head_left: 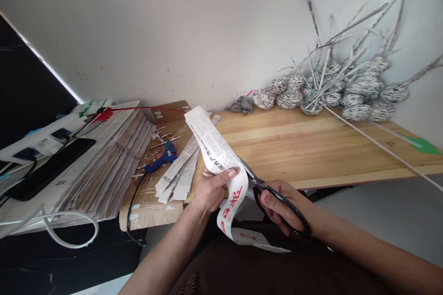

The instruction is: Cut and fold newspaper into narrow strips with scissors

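Observation:
A long printed paper strip (214, 140) is pinched in my left hand (212, 189), the thumb lying on top of it. Its lower part, with red characters, curls down and ends over my dark clothing. My right hand (282, 203) is closed on black-handled scissors (287, 205), fingers through the loops. The blades lie against the right edge of the strip, just beside my left thumb; the paper partly hides them. Several cut paper strips (178, 170) are fanned out on the table left of my left hand.
A blue glue gun (161, 159) with a black cable lies on cardboard among paper scraps. Stacked newspapers (114, 156) and a black device (51, 168) are at left. Woven paper gourd shapes (363, 87) with long sticks stand at the wooden table's (294, 138) back right, near a grey cloth (242, 105).

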Available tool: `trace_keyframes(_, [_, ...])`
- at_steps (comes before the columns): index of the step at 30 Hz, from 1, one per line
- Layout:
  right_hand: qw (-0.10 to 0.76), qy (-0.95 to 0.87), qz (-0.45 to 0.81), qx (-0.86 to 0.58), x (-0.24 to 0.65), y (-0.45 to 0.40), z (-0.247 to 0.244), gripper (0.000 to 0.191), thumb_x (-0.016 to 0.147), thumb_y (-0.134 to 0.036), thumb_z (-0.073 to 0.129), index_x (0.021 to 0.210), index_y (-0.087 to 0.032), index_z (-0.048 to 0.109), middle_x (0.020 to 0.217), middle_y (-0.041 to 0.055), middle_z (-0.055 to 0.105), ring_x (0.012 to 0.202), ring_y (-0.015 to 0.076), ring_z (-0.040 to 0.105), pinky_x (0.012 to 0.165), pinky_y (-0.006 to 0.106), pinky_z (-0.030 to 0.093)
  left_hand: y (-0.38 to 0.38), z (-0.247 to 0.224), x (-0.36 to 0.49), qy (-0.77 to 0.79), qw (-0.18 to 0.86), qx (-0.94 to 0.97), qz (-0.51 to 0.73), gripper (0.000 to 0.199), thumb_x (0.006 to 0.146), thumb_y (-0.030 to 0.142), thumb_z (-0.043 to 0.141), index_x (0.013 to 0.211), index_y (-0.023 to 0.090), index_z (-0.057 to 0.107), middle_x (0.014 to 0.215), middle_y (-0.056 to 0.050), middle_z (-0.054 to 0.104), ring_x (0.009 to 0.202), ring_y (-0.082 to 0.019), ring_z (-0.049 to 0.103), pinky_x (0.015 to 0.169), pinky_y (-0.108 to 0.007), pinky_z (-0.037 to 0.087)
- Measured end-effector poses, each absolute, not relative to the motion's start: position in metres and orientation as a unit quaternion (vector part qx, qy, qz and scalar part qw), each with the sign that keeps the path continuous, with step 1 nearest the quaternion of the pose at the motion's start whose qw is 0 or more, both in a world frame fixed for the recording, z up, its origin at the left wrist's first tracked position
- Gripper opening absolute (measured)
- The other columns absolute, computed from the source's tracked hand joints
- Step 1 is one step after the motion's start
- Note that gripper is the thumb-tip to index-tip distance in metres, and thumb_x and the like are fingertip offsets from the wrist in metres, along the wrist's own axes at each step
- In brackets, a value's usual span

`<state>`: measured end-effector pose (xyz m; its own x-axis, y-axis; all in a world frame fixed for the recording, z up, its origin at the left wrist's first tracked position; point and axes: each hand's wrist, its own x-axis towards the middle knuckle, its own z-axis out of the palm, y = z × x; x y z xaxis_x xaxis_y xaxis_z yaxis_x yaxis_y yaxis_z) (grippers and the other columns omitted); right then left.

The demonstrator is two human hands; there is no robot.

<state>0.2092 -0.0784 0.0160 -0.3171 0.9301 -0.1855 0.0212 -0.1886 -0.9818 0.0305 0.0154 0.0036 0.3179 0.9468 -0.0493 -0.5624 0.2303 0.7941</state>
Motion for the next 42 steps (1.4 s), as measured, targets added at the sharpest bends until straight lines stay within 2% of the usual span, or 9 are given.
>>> trace_keyframes(5, [0.299, -0.539, 0.616, -0.491, 0.221, -0.075, 0.02, 0.063, 0.076, -0.078, 0.067, 0.064, -0.021, 0.044, 0.046, -0.0078, 0.042, 0.035, 0.0062, 0.041, 0.034, 0.017, 0.03, 0.038, 0.011, 0.005, 0.263, 0.721, 0.365, 0.527, 0.051, 0.043, 0.041, 0.1, 0.082, 0.021, 0.077, 0.084, -0.004, 0.08, 0.083, -0.024, 0.076, 0.076, -0.035, 0.063])
trace_keyframes(8, [0.278, -0.547, 0.606, -0.506, 0.225, -0.074, 0.016, 0.058, 0.078, -0.072, 0.07, 0.066, -0.021, 0.044, 0.046, -0.0078, 0.043, 0.037, 0.0061, 0.04, 0.036, 0.017, 0.029, 0.045, 0.02, 0.003, 0.269, 0.707, 0.388, 0.527, 0.044, 0.046, 0.031, 0.1, 0.082, 0.022, 0.077, 0.08, -0.001, 0.079, 0.073, -0.018, 0.074, 0.07, -0.029, 0.062])
trace_keyframes(13, [0.285, -0.547, 0.612, -0.495, 0.22, -0.076, 0.018, 0.065, 0.079, -0.083, 0.057, 0.069, -0.02, 0.047, 0.052, -0.0055, 0.046, 0.039, 0.0067, 0.041, 0.038, 0.02, 0.032, 0.042, 0.025, 0.017, 0.269, 0.667, 0.376, 0.584, 0.032, 0.052, 0.016, 0.097, 0.075, 0.022, 0.076, 0.079, 0.001, 0.08, 0.07, -0.011, 0.073, 0.07, -0.019, 0.059])
trace_keyframes(17, [0.298, -0.561, 0.609, -0.474, 0.216, -0.078, 0.021, 0.07, 0.082, -0.088, 0.047, 0.072, -0.018, 0.05, 0.06, -0.0025, 0.049, 0.046, 0.0079, 0.046, 0.043, 0.021, 0.032, 0.035, 0.025, 0.024, 0.28, 0.667, 0.356, 0.592, 0.031, 0.054, 0.014, 0.096, 0.077, 0.021, 0.076, 0.079, 0.001, 0.08, 0.07, -0.012, 0.073, 0.07, -0.021, 0.059])
trace_keyframes(22, [0.297, -0.578, 0.606, -0.458, 0.215, -0.077, 0.019, 0.067, 0.087, -0.083, 0.046, 0.078, -0.017, 0.053, 0.067, -0.0004, 0.052, 0.054, 0.0095, 0.049, 0.048, 0.022, 0.035, 0.031, 0.025, 0.024, 0.298, 0.68, 0.347, 0.573, 0.035, 0.054, 0.016, 0.096, 0.082, 0.02, 0.076, 0.08, 0.0, 0.08, 0.069, -0.014, 0.073, 0.069, -0.024, 0.059])
trace_keyframes(29, [0.304, -0.569, 0.612, -0.457, 0.211, -0.075, 0.015, 0.065, 0.089, -0.081, 0.046, 0.08, -0.017, 0.054, 0.068, -0.0013, 0.052, 0.054, 0.0092, 0.048, 0.049, 0.023, 0.036, 0.029, 0.033, 0.03, 0.303, 0.68, 0.344, 0.573, 0.032, 0.054, 0.016, 0.096, 0.079, 0.019, 0.075, 0.076, 0.0, 0.079, 0.065, -0.013, 0.071, 0.065, -0.022, 0.058])
trace_keyframes(33, [0.328, -0.562, 0.624, -0.432, 0.208, -0.076, 0.012, 0.068, 0.092, -0.081, 0.038, 0.08, -0.016, 0.055, 0.067, -0.0008, 0.051, 0.052, 0.0092, 0.05, 0.05, 0.024, 0.036, 0.028, 0.035, 0.034, 0.319, 0.677, 0.328, 0.577, 0.033, 0.054, 0.015, 0.095, 0.08, 0.017, 0.074, 0.078, -0.001, 0.079, 0.068, -0.016, 0.073, 0.071, -0.027, 0.06])
trace_keyframes(37, [0.362, -0.556, 0.627, -0.408, 0.205, -0.076, 0.009, 0.065, 0.092, -0.079, 0.043, 0.082, -0.016, 0.055, 0.068, -0.0014, 0.05, 0.051, 0.0092, 0.049, 0.05, 0.024, 0.039, 0.025, 0.027, 0.036, 0.308, 0.709, 0.303, 0.558, 0.037, 0.059, 0.017, 0.093, 0.09, 0.018, 0.072, 0.086, -0.002, 0.079, 0.075, -0.018, 0.074, 0.08, -0.032, 0.061])
trace_keyframes(42, [0.38, -0.57, 0.603, -0.408, 0.204, -0.074, 0.014, 0.064, 0.094, -0.078, 0.04, 0.076, -0.017, 0.053, 0.066, -0.001, 0.051, 0.05, 0.01, 0.05, 0.051, 0.026, 0.041, 0.017, 0.017, 0.037, 0.313, 0.734, 0.311, 0.516, 0.035, 0.068, 0.022, 0.09, 0.096, 0.018, 0.07, 0.088, -0.003, 0.079, 0.073, -0.018, 0.075, 0.075, -0.031, 0.061])
